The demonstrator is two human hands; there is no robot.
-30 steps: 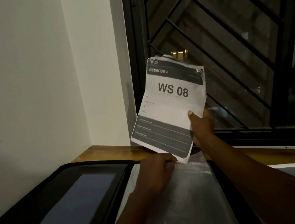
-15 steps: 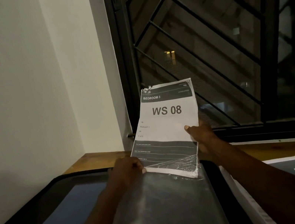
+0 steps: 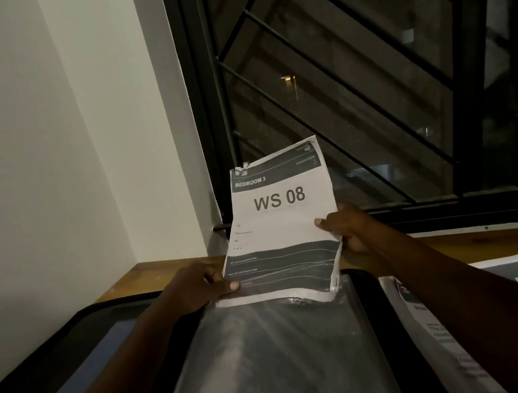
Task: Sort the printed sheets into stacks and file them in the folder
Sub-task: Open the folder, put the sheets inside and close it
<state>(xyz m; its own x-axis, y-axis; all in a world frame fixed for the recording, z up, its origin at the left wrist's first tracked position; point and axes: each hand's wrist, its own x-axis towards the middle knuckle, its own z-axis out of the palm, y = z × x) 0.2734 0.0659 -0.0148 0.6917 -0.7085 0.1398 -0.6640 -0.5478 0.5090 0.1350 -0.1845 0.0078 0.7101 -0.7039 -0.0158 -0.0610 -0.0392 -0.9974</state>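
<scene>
A thin stack of printed sheets (image 3: 283, 216), its top page reading "BEDROOM 3" and "WS 08", stands nearly upright over the open black folder (image 3: 80, 343). Its bottom edge sits inside the mouth of a clear plastic sleeve (image 3: 277, 358) lying in the folder. My right hand (image 3: 346, 226) grips the stack's right edge, thumb on the front. My left hand (image 3: 200, 286) pinches the sleeve's top left corner beside the sheets' lower left corner.
More printed sheets (image 3: 468, 308) lie stacked on the wooden table (image 3: 498, 242) right of the folder. A white wall is on the left. A dark window with a black metal grille (image 3: 351, 78) stands close behind the table.
The stack came down from a tilted, raised position and straightened. Its lower edge has slid into the sleeve's opening. My left hand stayed at the sleeve's top corner.
</scene>
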